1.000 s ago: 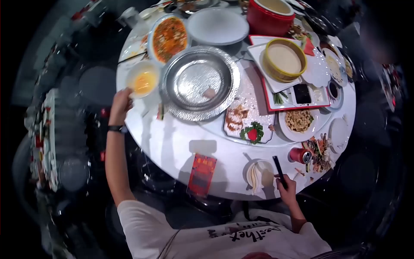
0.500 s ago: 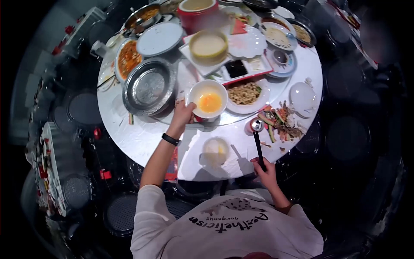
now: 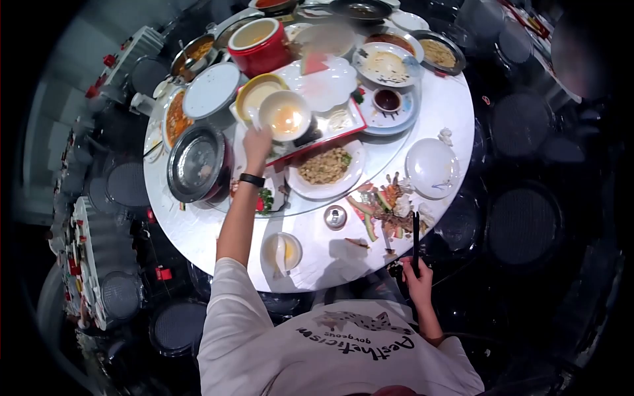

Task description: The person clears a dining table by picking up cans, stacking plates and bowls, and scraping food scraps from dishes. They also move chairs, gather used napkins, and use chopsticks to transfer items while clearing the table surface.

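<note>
2 hands in view. Left hand (image 3: 256, 140) grips rim of white ceramic bowl with orange residue (image 3: 284, 115), held above red-edged tray (image 3: 330, 132) on round white desk (image 3: 456, 105). Bowl looks rigid, breakable, possibly greasy; rim hold suits. Right hand (image 3: 417, 277) closed on black chopsticks (image 3: 415, 241).

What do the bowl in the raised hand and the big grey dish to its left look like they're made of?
The bowl held by the left hand looks like glazed ceramic or melamine: smooth, white and glossy. The grey dish looks like metal, probably steel or foil-lined: silvery with a dull, uneven shine.
</note>
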